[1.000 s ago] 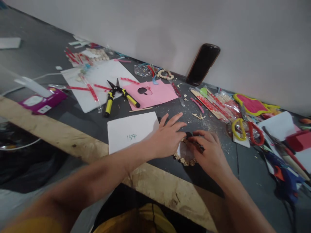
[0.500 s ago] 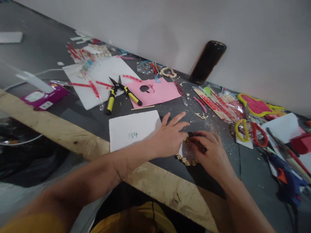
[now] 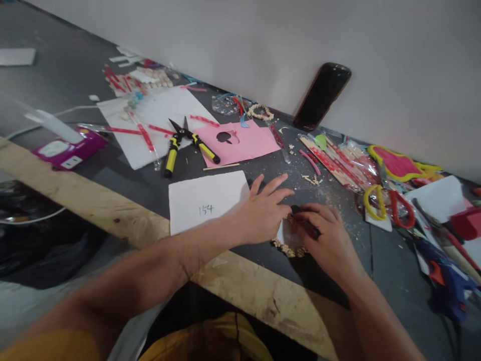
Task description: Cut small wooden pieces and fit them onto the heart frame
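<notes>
On the dark table lies a round white piece (image 3: 284, 234) edged with a ring of small tan chips (image 3: 288, 250). My left hand (image 3: 265, 213) pinches its upper left edge between thumb and forefinger, the other fingers stretched away. Over its right side, my right hand (image 3: 327, 228) has its fingers closed round a small dark piece (image 3: 296, 208) at the ring's top edge. More of something dark shows under the right fingers, too hidden to name. A white card (image 3: 206, 195) marked 154 lies partly beneath my left wrist.
Black-and-yellow snips (image 3: 182, 133) lie open by pink paper (image 3: 259, 143) with an apple-shaped cutout. A phone (image 3: 322, 95) leans on the wall. To the right are wrapped sticks (image 3: 334, 163), scissors (image 3: 383, 198) and a blue glue gun (image 3: 447, 281). A purple power socket (image 3: 69, 150) stands left.
Almost nothing differs. Both hands stay at the round piece, and the right fingers have shifted only very slightly.
</notes>
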Available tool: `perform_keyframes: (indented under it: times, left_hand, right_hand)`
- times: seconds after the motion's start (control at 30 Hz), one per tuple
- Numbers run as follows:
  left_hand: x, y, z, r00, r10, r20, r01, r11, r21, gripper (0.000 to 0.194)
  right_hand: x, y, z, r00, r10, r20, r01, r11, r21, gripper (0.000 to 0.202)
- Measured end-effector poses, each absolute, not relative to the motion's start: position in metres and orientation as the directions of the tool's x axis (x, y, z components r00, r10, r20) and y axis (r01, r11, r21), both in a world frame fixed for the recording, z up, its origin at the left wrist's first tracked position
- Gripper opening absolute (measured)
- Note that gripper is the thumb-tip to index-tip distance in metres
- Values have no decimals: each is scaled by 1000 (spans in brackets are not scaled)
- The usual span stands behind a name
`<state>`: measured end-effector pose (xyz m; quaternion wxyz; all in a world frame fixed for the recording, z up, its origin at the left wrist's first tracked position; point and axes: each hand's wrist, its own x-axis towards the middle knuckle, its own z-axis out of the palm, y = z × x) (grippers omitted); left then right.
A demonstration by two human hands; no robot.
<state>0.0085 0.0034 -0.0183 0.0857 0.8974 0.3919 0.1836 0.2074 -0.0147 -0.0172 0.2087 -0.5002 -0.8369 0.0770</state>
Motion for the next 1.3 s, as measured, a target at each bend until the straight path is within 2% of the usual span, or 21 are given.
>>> perform_keyframes:
  times: [0.63, 0.97, 1.3]
  left_hand:
    - [9, 2, -17, 624, 736, 263, 666, -676, 313, 27]
    - [-1, 12, -6, 526, 812, 253, 683, -581, 442, 38]
    - [-3, 8, -8, 613, 758, 222, 643, -642, 418, 27]
  right_hand:
    - [224, -13, -10, -373, 882, 288, 820, 459, -343, 22]
    - [231, -14, -9, -274, 911, 308, 826, 387, -410, 26]
    - [236, -15, -15, -234, 923, 307, 806, 360, -469, 21]
